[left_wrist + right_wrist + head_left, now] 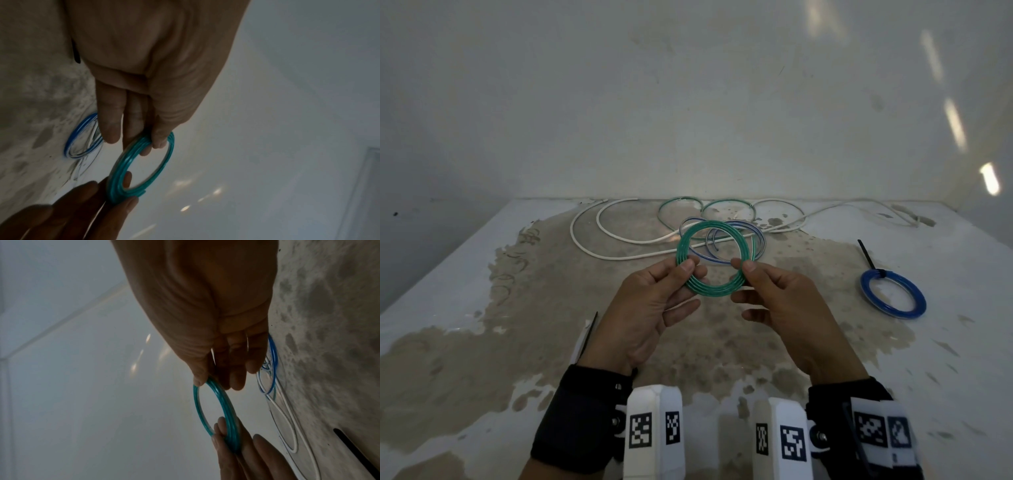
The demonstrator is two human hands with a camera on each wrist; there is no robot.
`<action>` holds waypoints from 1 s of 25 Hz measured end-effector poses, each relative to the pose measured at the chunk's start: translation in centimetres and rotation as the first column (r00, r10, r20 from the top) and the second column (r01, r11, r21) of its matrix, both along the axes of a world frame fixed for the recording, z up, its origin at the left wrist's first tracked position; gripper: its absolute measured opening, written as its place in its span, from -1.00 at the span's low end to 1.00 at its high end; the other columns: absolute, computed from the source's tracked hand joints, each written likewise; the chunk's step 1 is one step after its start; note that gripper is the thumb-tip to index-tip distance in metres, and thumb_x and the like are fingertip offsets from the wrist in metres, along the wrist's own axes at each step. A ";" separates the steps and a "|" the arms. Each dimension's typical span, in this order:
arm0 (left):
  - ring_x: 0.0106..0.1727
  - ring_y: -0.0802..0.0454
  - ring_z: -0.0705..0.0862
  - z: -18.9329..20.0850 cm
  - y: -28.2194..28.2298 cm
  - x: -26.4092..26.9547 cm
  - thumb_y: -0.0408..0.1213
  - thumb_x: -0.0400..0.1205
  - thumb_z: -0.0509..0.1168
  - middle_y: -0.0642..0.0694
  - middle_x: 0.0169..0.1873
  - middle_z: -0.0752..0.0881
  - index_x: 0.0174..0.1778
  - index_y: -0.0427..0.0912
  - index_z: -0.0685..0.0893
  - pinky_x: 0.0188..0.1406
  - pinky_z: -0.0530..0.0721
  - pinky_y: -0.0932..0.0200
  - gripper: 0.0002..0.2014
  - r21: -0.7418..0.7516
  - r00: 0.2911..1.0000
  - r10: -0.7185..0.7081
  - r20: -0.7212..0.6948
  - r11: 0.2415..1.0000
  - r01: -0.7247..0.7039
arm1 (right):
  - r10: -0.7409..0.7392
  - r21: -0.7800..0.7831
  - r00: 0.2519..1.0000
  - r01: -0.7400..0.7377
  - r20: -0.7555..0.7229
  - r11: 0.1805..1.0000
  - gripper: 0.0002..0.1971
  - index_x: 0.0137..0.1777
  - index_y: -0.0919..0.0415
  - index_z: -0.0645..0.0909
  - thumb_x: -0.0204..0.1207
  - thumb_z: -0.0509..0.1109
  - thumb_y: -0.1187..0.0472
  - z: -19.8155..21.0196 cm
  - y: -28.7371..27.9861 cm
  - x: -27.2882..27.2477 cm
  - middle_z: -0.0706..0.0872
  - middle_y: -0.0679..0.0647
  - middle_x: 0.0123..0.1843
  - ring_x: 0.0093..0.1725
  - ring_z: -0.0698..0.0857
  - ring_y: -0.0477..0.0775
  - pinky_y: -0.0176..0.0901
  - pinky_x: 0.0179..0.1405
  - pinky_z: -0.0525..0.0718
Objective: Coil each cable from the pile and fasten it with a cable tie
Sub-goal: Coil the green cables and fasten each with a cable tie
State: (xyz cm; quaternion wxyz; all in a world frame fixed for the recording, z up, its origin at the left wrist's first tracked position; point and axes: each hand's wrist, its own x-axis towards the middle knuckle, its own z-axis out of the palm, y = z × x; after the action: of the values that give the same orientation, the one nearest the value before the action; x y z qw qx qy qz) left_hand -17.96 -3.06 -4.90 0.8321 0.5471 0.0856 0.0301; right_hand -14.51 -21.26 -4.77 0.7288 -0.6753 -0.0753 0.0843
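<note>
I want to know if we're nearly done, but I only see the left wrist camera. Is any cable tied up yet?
Observer: Yes. A blue coil lies on the right with a black tie round it.
Operator: Any white ones to do?
Observer: One long white cable lies loose at the back.
Operator: More green?
Observer: Yes, a thin green cable loops beside it.

The green cable point(714, 260) coil looks like glossy, translucent plastic, ridged where its turns lie side by side; the blue coil point(892, 294) shines the same way; the white cable point(599, 246) looks smooth; the surface point(482, 342) is matt white, its coating worn to rough, blotchy brown patches; the wrist straps point(582, 414) look like black cloth.
</note>
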 end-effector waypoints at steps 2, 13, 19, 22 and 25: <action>-0.12 0.16 0.85 0.1 0.2 -0.1 -0.24 0.62 0.37 -0.04 -0.10 0.87 0.06 -0.11 0.79 -0.22 0.80 0.27 -0.85 0.028 1.000 -0.024 -0.010 0.999 0.024 | 0.058 -0.031 0.998 -0.059 -0.005 0.998 -0.82 0.08 0.03 0.83 0.64 0.40 0.07 0.2 -0.4 -0.1 0.89 0.04 -0.05 -0.17 0.83 -0.07 -0.17 -0.18 0.76; -0.08 0.13 0.85 0.4 0.1 -0.2 -0.20 0.61 0.38 -0.04 -0.08 0.87 0.05 -0.12 0.80 -0.26 0.78 0.27 -0.84 0.115 0.995 -0.087 -0.038 0.989 0.091 | 0.051 -0.059 0.999 -0.051 -0.011 0.997 -0.79 0.04 0.08 0.82 0.71 0.34 0.11 -0.1 -0.5 -0.3 0.89 0.03 -0.08 -0.19 0.83 -0.09 -0.21 -0.23 0.72; -0.15 0.13 0.85 0.4 0.0 -0.1 -0.19 0.60 0.39 -0.07 -0.07 0.87 0.15 -0.09 0.78 -0.25 0.81 0.23 -0.77 0.044 0.995 -0.087 -0.041 0.995 0.088 | 0.036 -0.075 0.999 -0.036 -0.001 0.997 -0.79 0.03 0.13 0.80 0.72 0.33 0.13 -0.3 -0.6 -0.2 0.88 -0.01 -0.14 -0.21 0.82 -0.12 -0.24 -0.23 0.71; -0.14 0.12 0.85 0.4 -0.1 -0.1 -0.07 0.47 0.42 -0.10 -0.06 0.88 0.08 -0.08 0.80 -0.20 0.81 0.22 -0.69 0.056 0.998 -0.057 -0.018 0.997 0.058 | 0.031 -0.088 1.000 -0.030 0.006 0.996 -0.79 0.03 0.13 0.80 0.71 0.34 0.12 -0.2 -0.6 -0.2 0.88 -0.01 -0.14 -0.22 0.82 -0.13 -0.25 -0.23 0.71; -0.09 0.11 0.85 0.2 -0.1 0.1 -0.13 0.55 0.40 -0.08 -0.08 0.88 0.03 -0.12 0.80 -0.16 0.78 0.26 -0.79 0.070 1.000 0.006 0.002 0.998 -0.006 | 0.035 -0.104 0.999 -0.033 0.018 0.994 -0.80 0.02 0.10 0.81 0.71 0.35 0.12 -0.2 -0.6 -0.3 0.89 0.00 -0.11 -0.19 0.83 -0.11 -0.25 -0.23 0.72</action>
State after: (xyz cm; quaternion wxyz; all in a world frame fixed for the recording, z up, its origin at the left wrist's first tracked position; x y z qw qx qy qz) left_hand -17.90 -3.19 -4.68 0.8125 0.5755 0.0853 0.0360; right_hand -14.79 -21.85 -4.98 0.6906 -0.7115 -0.0896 0.0937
